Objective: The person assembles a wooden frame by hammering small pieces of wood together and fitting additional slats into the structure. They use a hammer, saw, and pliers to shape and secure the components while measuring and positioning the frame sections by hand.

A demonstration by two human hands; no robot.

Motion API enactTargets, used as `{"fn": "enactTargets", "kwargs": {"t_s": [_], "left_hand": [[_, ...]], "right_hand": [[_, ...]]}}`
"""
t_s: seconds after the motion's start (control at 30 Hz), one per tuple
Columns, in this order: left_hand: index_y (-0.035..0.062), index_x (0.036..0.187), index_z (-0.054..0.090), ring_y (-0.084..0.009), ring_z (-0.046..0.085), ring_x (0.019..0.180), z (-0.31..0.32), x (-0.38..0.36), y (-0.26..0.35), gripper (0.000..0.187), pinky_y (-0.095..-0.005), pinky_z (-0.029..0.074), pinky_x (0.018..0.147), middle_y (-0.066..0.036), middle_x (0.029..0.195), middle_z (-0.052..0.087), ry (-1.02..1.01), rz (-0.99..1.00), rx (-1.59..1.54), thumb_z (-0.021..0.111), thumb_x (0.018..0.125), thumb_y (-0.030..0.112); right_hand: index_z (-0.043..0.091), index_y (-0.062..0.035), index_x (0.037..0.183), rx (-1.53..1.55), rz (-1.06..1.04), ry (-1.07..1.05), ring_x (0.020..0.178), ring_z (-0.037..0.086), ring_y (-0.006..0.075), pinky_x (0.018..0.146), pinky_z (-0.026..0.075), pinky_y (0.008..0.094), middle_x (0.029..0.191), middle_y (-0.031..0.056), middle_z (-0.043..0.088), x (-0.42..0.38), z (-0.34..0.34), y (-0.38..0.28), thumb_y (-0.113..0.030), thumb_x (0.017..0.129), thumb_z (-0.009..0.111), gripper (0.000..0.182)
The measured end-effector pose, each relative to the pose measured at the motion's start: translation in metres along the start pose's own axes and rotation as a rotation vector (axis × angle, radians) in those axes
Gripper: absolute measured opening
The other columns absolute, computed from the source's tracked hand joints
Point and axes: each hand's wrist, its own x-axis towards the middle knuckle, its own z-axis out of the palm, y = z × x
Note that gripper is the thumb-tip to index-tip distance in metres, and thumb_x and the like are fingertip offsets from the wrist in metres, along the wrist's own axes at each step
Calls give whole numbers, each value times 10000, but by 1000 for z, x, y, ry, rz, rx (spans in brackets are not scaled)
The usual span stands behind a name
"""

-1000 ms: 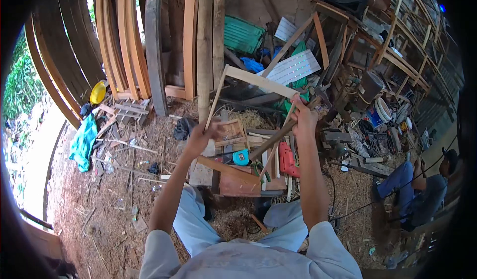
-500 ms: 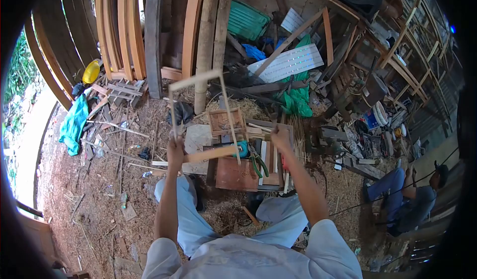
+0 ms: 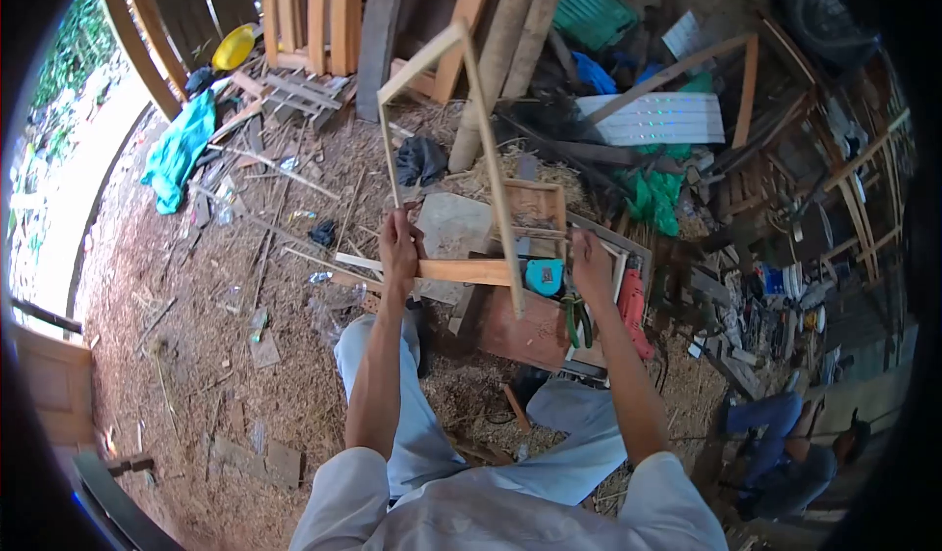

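Note:
A light wooden frame [image 3: 499, 198] stands tilted in front of me, with a wider board [image 3: 461, 271] across its lower end. My left hand [image 3: 398, 255] is closed around the frame's lower left corner. My right hand [image 3: 591, 266] is closed to the right of the frame, apart from it; what it holds, if anything, I cannot make out. Beside that hand are a teal tape measure [image 3: 544, 277] and green-handled pliers [image 3: 578, 323]. A red power tool [image 3: 634, 315] lies just right of my right forearm. Below the frame lies a reddish-brown wooden panel [image 3: 520, 330].
A small wooden box [image 3: 537, 205] sits beyond the panel. Wood shavings and offcuts cover the ground [image 3: 294, 355]. Curved timbers [image 3: 334, 21] lean at the back. A green plastic sheet [image 3: 655, 198] lies among scrap at right, and another person [image 3: 795, 453] sits at the lower right.
The view has swung left, so the surroundings sit further right and higher. The frame has tilted in my left hand. My right hand stays closed beside the tape measure and pliers.

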Motion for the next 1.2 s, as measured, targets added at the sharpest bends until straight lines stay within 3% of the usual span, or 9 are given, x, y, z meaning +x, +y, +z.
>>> {"fn": "enactTargets", "kwargs": {"t_s": [0.13,0.23,0.33,0.37,0.5,0.7,0.73,0.97,1.2], "left_hand": [[65,1114,617,-58,449,451,-20,-5,0,436,-228,358,402,10,612,489,62,40,90,376,1021,416],[-12,1164,586,-223,619,695,-60,17,-15,439,-355,487,613,-103,821,611,170,65,689,397,1015,355],[-4,1224,568,-285,607,926,-103,27,-23,470,-356,476,809,-183,1050,601,389,431,779,408,1005,380],[16,1272,548,-277,555,1085,-113,25,-18,478,-354,433,912,-192,1162,565,274,196,436,419,1000,387],[16,1268,534,-220,592,1044,-142,34,9,401,-328,463,840,-124,1063,610,-211,-235,-271,448,1001,303],[20,1053,581,-106,554,734,-187,69,-66,193,-250,444,669,-18,831,598,62,-152,109,518,974,184],[37,1044,582,-95,532,718,-200,71,-74,185,-249,438,664,-8,815,575,62,-152,118,503,985,193],[6,1123,529,-119,574,705,-244,61,-93,183,-279,492,634,-63,913,614,222,-213,142,435,979,69],[-40,1114,497,-163,620,761,-245,71,-94,186,-310,530,681,-122,951,607,88,-110,443,444,954,38]], "right_hand": [[440,-11,1317,893,6,-697,1118,575,282,875,516,406,1273,125,539,-41,13,-115,-392,1000,433,495],[497,-14,1211,428,-167,-572,1046,618,242,788,555,350,1149,139,606,-47,69,-152,-263,991,482,333],[553,-13,1074,180,-154,-399,852,679,269,685,542,372,873,174,664,-44,141,-162,-174,965,495,203],[559,-10,1059,225,-198,-375,813,673,306,671,525,394,827,187,652,-46,167,-167,-163,946,510,196],[548,3,1058,283,-158,-460,821,643,382,692,492,429,840,234,630,-59,269,-166,-155,912,537,216],[545,-8,1179,913,312,-921,902,639,200,802,553,359,1066,109,613,-47,393,-92,-246,1030,398,316],[610,39,1020,921,457,-820,760,634,144,643,538,297,832,94,638,-47,387,-93,-244,961,519,303],[667,11,996,-10,90,-512,751,675,282,674,551,381,878,147,681,-14,495,60,-56,833,552,210],[425,-1,1350,-621,-597,-431,1244,411,319,1072,316,446,1298,131,517,-9,532,81,-109,900,514,471]]}}
